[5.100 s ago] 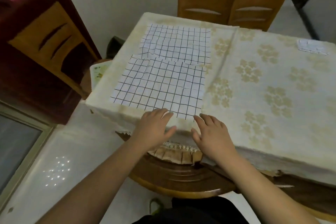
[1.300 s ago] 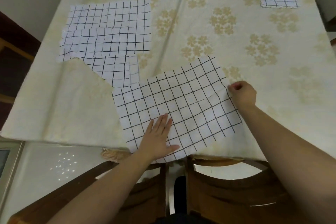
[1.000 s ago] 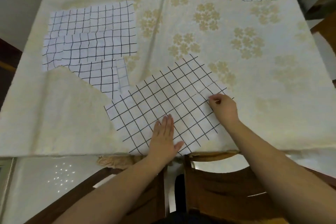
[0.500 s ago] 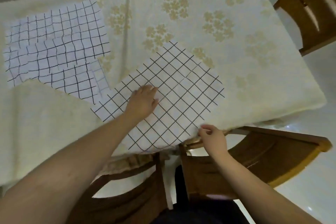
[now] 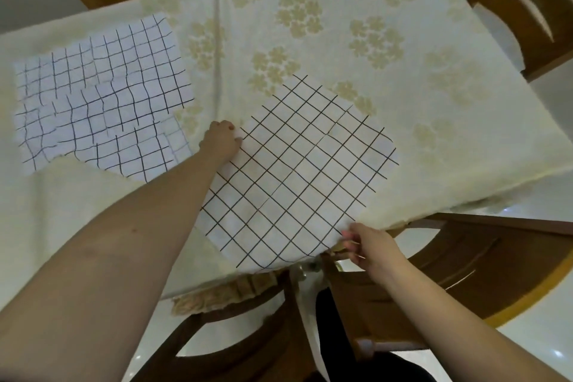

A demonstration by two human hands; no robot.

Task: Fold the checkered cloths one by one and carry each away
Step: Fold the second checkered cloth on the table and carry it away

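Checkered cloth (image 5: 297, 170) lies flat at the bench's (image 5: 465, 96) near edge. My left hand (image 5: 220, 141) pinches its far-left corner and my right hand (image 5: 367, 243) pinches the near corner, probably to begin a fold.

Left arm stretched long and bare across the checkered cloth (image 5: 297, 170), left hand (image 5: 220, 141) at its far left corner with fingers curled onto the fabric there. Right hand (image 5: 369, 245) sits at the cloth's near corner by the table's edge, fingertips (image 5: 348, 234) pinching that corner, right forearm angling back toward the body.
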